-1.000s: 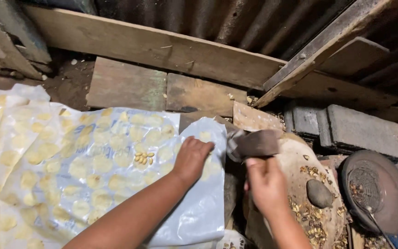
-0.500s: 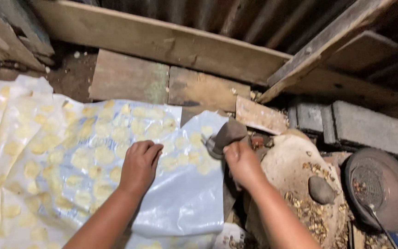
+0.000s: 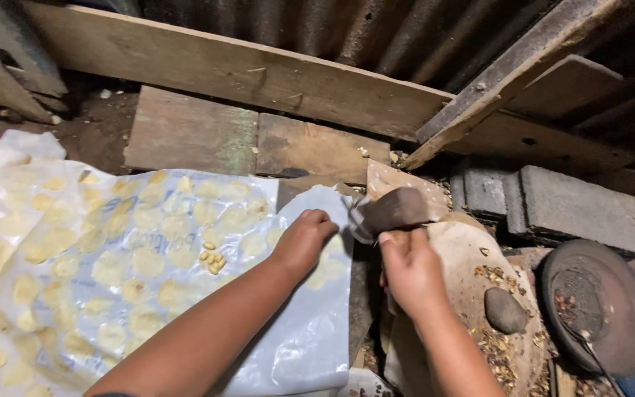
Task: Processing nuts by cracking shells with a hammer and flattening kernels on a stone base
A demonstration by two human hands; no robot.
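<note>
Right hand (image 3: 409, 268) had its grip closed on a dark flat stone (image 3: 395, 209). Left hand (image 3: 304, 239) rested knuckles-curled on the plastic sheet (image 3: 295, 345), grip holding nothing visible.

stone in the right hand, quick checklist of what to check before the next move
1. Right hand has a firm grip on the dark flat stone: ok, fingers are wrapped around its lower end.
2. Left hand rests on the plastic sheet near its top corner: ok.
3. Left fingers clear of the stone: cannot tell, they sit close beside it.
4. Flattened pale discs lie spread out on the sheet: ok.
5. Small pile of kernels lies apart from both hands: ok.
6. Round stone sits on the slab to the right, out of the way: ok.
</note>
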